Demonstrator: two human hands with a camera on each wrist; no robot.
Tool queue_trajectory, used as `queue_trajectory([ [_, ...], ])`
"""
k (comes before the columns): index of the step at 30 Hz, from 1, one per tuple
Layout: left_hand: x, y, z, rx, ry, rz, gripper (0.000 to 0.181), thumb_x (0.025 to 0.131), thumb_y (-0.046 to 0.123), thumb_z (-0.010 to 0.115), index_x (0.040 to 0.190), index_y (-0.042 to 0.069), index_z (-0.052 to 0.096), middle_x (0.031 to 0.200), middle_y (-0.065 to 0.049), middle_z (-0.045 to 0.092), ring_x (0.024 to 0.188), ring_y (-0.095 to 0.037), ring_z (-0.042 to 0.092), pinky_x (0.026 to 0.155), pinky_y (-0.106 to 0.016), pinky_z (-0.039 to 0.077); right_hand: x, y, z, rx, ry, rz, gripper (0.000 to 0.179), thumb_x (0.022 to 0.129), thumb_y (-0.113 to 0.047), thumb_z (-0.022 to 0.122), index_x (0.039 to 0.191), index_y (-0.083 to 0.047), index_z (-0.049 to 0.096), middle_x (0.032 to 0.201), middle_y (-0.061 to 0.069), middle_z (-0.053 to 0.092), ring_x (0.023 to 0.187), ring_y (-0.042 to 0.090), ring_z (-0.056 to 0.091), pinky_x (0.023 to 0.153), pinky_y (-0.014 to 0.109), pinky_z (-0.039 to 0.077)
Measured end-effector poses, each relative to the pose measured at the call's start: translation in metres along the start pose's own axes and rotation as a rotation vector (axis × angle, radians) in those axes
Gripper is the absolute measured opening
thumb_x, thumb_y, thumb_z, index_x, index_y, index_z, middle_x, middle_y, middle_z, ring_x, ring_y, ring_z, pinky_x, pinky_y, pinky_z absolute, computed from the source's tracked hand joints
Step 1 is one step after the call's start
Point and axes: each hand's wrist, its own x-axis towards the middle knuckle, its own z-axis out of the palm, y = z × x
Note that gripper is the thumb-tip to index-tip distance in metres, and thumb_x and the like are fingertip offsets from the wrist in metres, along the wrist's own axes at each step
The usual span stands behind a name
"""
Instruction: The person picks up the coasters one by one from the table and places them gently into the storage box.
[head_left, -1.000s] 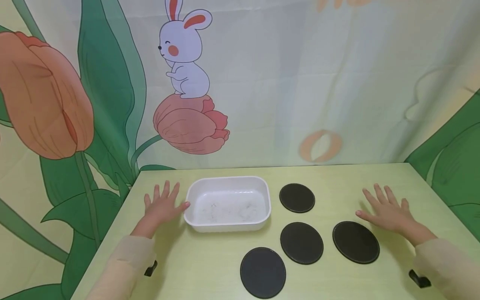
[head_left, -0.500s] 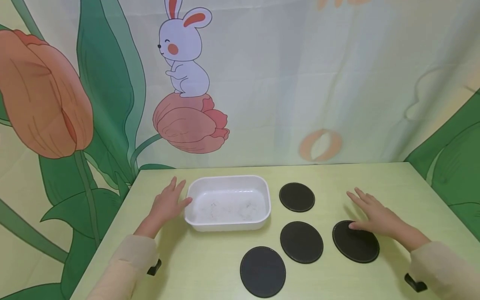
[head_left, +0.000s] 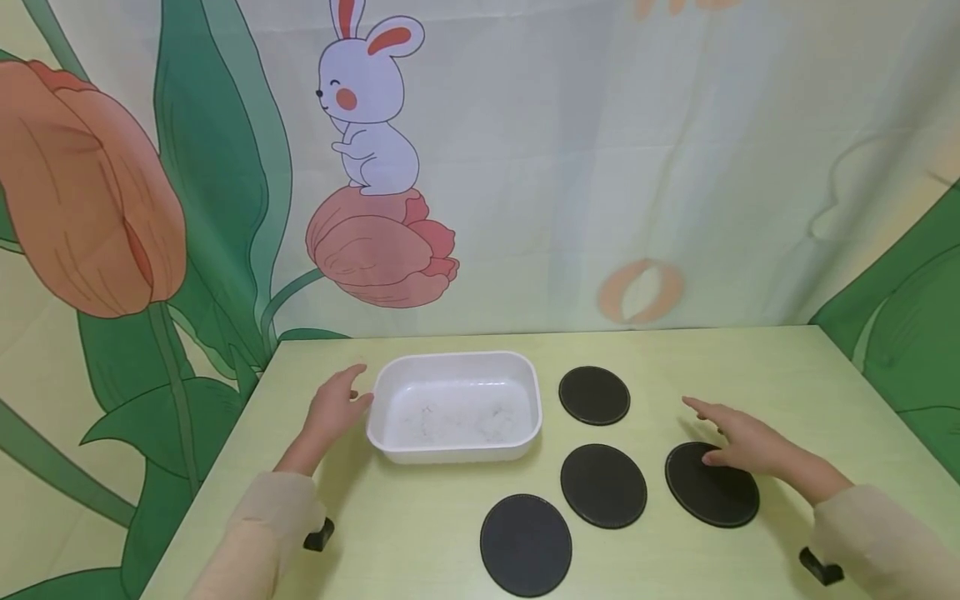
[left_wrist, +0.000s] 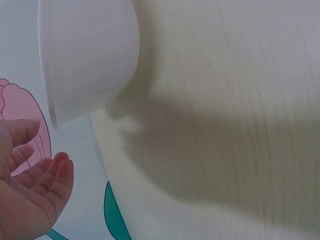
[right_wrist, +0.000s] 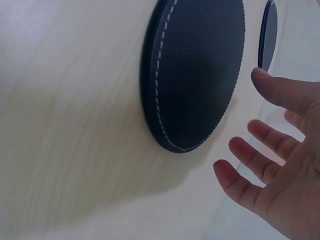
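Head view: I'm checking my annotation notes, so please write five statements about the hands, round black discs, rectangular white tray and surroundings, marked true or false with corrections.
1. Four flat, round black discs lie on the pale yellow-green table. True.
2. The left hand is beside the rectangular white tray. True.
3. One disc lies inside the tray. False: all four lie on the table.
4. Both hands grip the tray. False: the right hand is near the rightmost disc, and neither holds anything.
5. The cloth backdrop shows a white rabbit. True.
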Motion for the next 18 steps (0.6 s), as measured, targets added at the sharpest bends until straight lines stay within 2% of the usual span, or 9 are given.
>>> queue_trajectory([
  [3,0.001,-0.002,0.002,-0.049,-0.010,-0.030,0.052,0.086,0.015,0.055,0.132,0.004,0.036,0.130,-0.022,0.041,0.102,-0.033,0.055,0.082,-0.042,0.047,0.002,0.001,0.001,0.077,-0.065,0.023,0.076,0.072,-0.009,0.070,0.133,0.005,0.028,0.111,0.026,0.050,0.087,0.036,0.056,0.071,0.043,0.046],
  [7,0.000,-0.003,0.004,-0.116,-0.022,-0.056,0.051,0.086,0.014,0.054,0.132,0.004,0.035,0.130,-0.023,0.042,0.103,-0.035,0.055,0.081,-0.041,0.048,0.003,0.002,0.002,0.188,-0.130,0.051,0.071,0.073,-0.005,0.067,0.131,0.007,0.029,0.103,0.023,0.050,0.075,0.023,0.052,0.061,0.031,0.043],
  [10,-0.001,-0.005,0.005,-0.168,-0.031,-0.072,0.050,0.087,0.012,0.053,0.132,0.003,0.035,0.128,-0.025,0.043,0.106,-0.038,0.052,0.080,-0.040,0.049,0.004,0.004,0.003,0.240,-0.159,0.071,0.065,0.073,-0.003,0.066,0.128,0.007,0.034,0.100,0.022,0.050,0.075,0.021,0.052,0.060,0.028,0.042],
  [18,-0.001,-0.012,0.007,-0.332,-0.040,-0.111,0.046,0.085,0.009,0.055,0.128,0.000,0.039,0.120,-0.024,0.050,0.104,-0.036,0.053,0.070,-0.032,0.052,0.013,0.010,0.006,0.248,-0.202,0.113,0.041,0.069,0.005,0.065,0.107,0.001,0.051,0.098,0.021,0.051,0.087,0.031,0.051,0.068,0.038,0.045],
])
